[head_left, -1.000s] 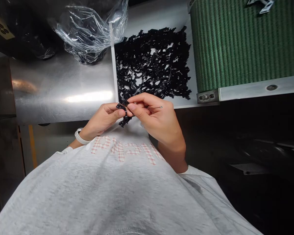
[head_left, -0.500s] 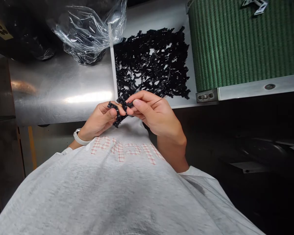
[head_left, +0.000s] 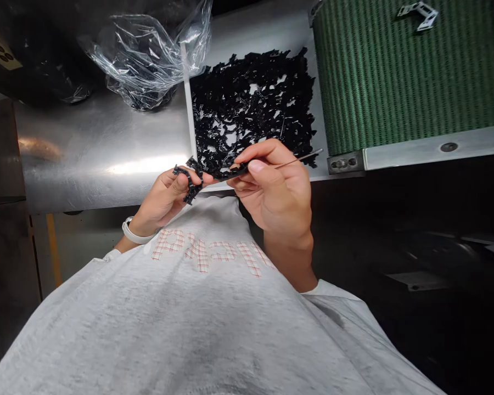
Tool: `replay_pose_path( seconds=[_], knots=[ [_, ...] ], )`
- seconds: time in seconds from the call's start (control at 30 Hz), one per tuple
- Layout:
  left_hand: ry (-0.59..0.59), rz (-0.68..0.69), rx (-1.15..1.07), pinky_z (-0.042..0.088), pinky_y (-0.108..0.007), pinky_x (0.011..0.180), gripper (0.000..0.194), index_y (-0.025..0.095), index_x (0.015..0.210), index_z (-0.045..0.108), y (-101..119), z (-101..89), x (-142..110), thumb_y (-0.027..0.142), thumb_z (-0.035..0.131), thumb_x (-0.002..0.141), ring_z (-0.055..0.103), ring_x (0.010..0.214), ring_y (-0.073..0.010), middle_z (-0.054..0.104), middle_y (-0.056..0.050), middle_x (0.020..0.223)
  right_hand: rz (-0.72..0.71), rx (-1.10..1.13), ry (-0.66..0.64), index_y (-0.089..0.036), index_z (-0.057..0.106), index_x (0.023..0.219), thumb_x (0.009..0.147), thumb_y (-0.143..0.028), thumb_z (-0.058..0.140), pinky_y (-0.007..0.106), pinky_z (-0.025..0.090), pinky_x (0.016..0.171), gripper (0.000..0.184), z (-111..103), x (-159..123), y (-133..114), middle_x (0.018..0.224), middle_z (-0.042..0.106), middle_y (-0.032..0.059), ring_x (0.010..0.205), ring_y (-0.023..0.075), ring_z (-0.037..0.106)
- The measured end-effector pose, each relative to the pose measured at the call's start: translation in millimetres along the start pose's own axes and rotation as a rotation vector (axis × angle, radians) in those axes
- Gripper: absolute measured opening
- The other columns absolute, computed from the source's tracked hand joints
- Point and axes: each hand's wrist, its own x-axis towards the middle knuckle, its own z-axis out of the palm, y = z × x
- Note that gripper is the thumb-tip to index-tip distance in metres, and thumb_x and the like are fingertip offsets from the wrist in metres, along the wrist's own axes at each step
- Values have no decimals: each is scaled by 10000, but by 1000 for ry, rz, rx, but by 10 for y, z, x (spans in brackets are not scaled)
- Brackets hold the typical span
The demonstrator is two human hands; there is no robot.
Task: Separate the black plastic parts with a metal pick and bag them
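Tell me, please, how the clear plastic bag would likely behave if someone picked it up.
The clear plastic bag is probably floppy, since its sides are creased and crumpled. Its glossy surface may feel slippery. It looks thin and see-through, so it might tear.

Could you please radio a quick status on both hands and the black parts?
Left hand holding black parts. Right hand pinching dark piece, thin rod also in grip. Pile of similar parts beyond; no obstruction seen.
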Motion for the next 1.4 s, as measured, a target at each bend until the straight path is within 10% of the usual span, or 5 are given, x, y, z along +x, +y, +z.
replay_pose_path(
  seconds=[0.23,0.67,0.97,1.4],
  knots=[
    [44,22,11,557,-427,1024,585,255,684,643,-2,60,-29,813,815,655,762,944,-207,685,44,709,-432,-333,28,-306,628,1013,995,-309,622,303,453,566,20,62,-134,148,814,528,-15,664,142,519],
    [40,100,40,573,-453,1020,566,257,695,640,22,115,-74,796,811,685,740,1172,-286,660,18,745,-799,-850,-49,-294,649,955,848,7,549,338,375,522,335,108,-157,32,681,433,-21,586,160,434],
    [28,130,68,572,-464,1012,571,254,681,632,-6,143,-85,796,809,692,719,1166,-284,632,-5,734,-749,-777,-22,-320,704,987,938,-48,552,345,371,523,316,133,-195,28,651,456,-23,563,160,434],
    [41,169,79,538,-484,1087,532,274,691,677,-18,125,-91,790,804,700,719,1097,-258,616,9,720,-316,-284,58,-289,716,970,1003,-285,683,286,499,608,46,157,-246,74,810,637,-17,606,113,491]
  ],
)
